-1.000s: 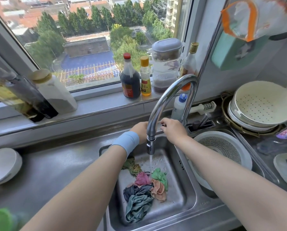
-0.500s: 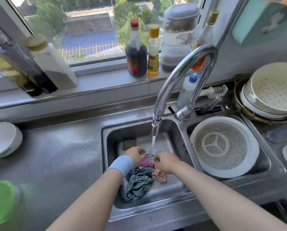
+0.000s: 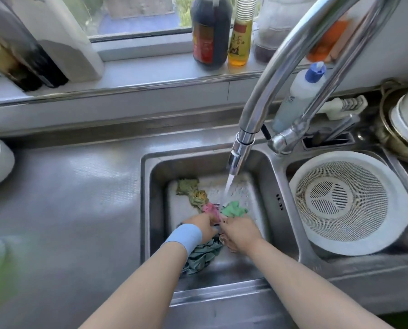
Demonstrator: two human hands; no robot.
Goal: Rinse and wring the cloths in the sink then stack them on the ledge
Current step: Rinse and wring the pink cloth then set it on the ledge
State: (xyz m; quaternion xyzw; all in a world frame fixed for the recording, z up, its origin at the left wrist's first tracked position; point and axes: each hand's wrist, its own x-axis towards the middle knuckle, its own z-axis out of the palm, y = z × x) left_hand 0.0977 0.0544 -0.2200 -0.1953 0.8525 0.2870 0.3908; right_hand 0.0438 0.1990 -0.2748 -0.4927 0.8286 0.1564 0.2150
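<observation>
Your left hand (image 3: 199, 227) and right hand (image 3: 239, 230) meet on the crumpled coloured cloths (image 3: 204, 255) in the left steel sink (image 3: 155, 186). Whether either hand grips them, I cannot tell.

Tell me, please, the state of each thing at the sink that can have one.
Tap, open, water running into the left basin.
Cloths, heaped in the left basin, none on the ledge.
Left hand, on the cloths, grip unclear.
Right hand, on the cloths, grip unclear.
Colander, lying in the right basin.
</observation>
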